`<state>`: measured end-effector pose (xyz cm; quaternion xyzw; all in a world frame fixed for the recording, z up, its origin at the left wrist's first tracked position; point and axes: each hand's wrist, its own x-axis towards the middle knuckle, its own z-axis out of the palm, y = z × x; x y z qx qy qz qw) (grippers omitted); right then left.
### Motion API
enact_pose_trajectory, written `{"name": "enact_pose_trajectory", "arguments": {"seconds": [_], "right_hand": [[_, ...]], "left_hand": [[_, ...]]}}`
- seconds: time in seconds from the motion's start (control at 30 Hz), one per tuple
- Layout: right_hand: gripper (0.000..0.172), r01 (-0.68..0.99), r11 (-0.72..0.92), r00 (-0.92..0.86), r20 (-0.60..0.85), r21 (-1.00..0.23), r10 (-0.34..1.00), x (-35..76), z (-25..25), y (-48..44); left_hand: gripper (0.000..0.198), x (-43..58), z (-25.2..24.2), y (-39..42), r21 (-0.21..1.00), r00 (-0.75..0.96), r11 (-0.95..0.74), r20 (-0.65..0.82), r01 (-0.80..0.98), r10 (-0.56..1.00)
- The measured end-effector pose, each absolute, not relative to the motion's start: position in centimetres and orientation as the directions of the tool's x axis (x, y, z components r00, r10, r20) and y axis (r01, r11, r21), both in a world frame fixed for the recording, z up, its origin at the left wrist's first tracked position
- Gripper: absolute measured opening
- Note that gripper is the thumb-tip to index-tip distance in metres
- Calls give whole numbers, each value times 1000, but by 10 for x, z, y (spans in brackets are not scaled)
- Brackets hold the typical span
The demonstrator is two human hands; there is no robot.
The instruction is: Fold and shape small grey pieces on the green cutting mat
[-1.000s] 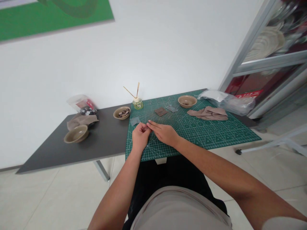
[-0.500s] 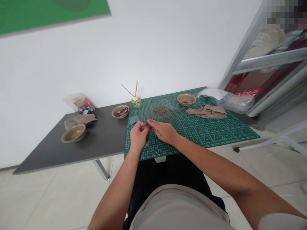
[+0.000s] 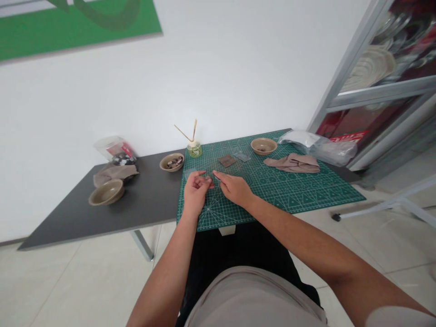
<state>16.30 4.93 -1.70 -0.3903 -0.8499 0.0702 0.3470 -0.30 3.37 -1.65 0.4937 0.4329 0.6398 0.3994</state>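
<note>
Above the near left part of the green cutting mat (image 3: 289, 200), my two hands are held close together with a small gap between their fingertips. My left hand (image 3: 195, 193) is curled, its thumb against the bent fingers, on something too small to name. The fingers of my right hand (image 3: 235, 188) point left and are pressed together; a tiny dark spot shows at their tips. Just beyond lie a brown square piece (image 3: 226, 161) and a clear small plastic packet (image 3: 242, 156). Another clear packet (image 3: 188, 173) is partly hidden behind my left hand.
A bowl of dark and pale pieces (image 3: 172, 162) stands beside a reed diffuser (image 3: 194, 149). Another bowl (image 3: 264, 146), a brown cloth (image 3: 293, 163) and a plastic bag (image 3: 320, 145) are at right. At left are a bowl (image 3: 106, 192), a cloth (image 3: 116, 174) and a clear tub (image 3: 116, 151).
My hands have moved slightly apart; before, the right fingertips touched the left hand's fingers. The whole view has shifted a little with my head.
</note>
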Motion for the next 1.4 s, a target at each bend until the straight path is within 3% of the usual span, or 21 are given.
{"name": "enact_pose_trajectory", "arguments": {"seconds": [0.27, 0.5, 0.63, 0.87, 1.1, 1.3, 1.4], "right_hand": [[51, 638, 672, -413, 570, -375, 710, 162, -18, 48], [45, 605, 782, -573, 598, -152, 560, 160, -17, 44], [43, 600, 795, -604, 601, -90, 523, 160, -18, 45], [47, 669, 727, -558, 545, -151, 626, 159, -19, 44], [46, 595, 790, -611, 555, -150, 565, 160, -18, 44], [50, 623, 739, -540, 543, -257, 644, 161, -17, 45], [51, 593, 773, -585, 539, -224, 606, 161, -16, 44]], "left_hand": [[30, -2, -16, 34, 975, -185, -171, 143, -143, 972], [10, -2, -10, 28, 953, -182, -167, 216, 252, 959], [15, 0, -6, 22, 896, -196, -196, 292, 399, 936], [13, 2, -8, 23, 957, -207, -170, 220, 235, 953], [13, 2, -4, 20, 915, -220, -175, 267, 364, 938], [16, 0, -12, 24, 972, -207, -188, 215, 140, 954], [14, -2, -12, 24, 947, -205, -205, 258, 247, 944]]}}
